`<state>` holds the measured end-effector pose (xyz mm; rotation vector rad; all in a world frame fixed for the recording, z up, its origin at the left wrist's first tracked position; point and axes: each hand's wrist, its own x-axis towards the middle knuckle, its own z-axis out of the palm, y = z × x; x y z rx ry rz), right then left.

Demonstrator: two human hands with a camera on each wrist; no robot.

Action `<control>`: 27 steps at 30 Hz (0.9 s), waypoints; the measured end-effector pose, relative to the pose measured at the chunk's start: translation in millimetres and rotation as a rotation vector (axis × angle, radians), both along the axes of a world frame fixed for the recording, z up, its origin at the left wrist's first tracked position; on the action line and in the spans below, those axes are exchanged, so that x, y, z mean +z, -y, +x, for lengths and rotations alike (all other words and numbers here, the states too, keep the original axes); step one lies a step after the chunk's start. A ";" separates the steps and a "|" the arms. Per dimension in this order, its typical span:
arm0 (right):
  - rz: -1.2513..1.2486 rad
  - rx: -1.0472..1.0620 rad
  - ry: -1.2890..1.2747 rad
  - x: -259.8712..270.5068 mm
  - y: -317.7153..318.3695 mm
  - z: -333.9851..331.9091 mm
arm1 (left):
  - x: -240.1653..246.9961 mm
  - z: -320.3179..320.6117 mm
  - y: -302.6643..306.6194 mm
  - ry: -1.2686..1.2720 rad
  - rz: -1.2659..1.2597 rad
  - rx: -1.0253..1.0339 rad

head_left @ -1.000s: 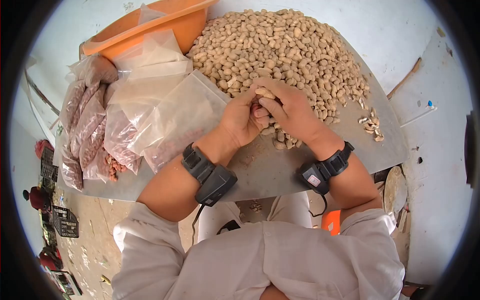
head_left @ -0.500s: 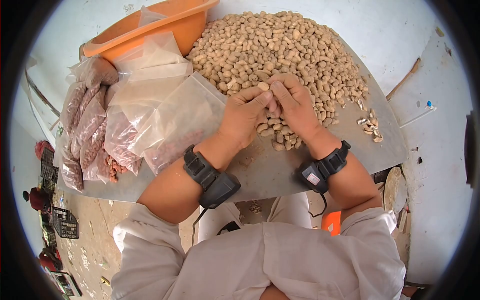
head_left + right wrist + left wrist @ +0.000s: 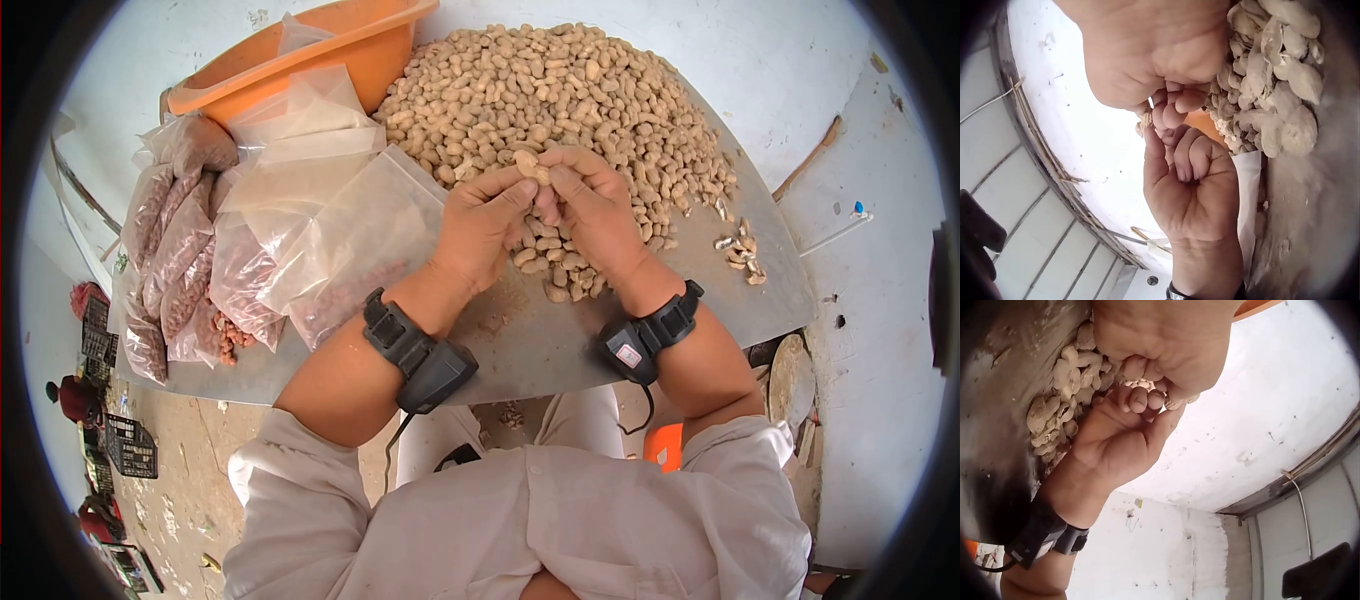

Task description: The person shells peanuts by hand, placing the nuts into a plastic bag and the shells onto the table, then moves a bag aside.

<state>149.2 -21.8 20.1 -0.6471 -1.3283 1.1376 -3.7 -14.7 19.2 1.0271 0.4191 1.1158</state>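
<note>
A peanut in its shell [image 3: 530,165] is pinched between both hands, over the near side of a large heap of unshelled peanuts [image 3: 560,90]. My left hand [image 3: 478,228] holds one end with thumb and forefinger. From the other side, my right hand [image 3: 602,215] grips it the same way. The right wrist view shows the shell [image 3: 1146,119] between the fingertips, the other fingers curled beneath. Below the hands, several loose peanuts [image 3: 565,275] lie at the heap's near edge.
Clear plastic bags [image 3: 330,230] lie left of the hands, beside filled bags of reddish kernels [image 3: 175,250]. An orange basin [image 3: 300,65] stands behind them. Some loose kernels [image 3: 232,335] sit near the table's left edge, and broken shells [image 3: 742,250] at the right.
Both hands have turned from a cupped, close position to a fingertip pinch on the peanut. Since half a second ago, the peanut has risen slightly and shows more between the fingers.
</note>
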 end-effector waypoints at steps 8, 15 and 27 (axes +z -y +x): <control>0.140 -0.143 0.224 3.1 7.4 -4.9 | 5.6 -0.4 1.4 -0.102 0.059 0.014; 0.348 -0.439 0.498 -3.9 15.5 -16.5 | 3.5 6.1 4.8 -0.137 0.067 0.128; 0.111 -0.488 0.333 -9.7 8.5 -23.6 | -4.8 18.1 11.7 0.022 -0.047 0.122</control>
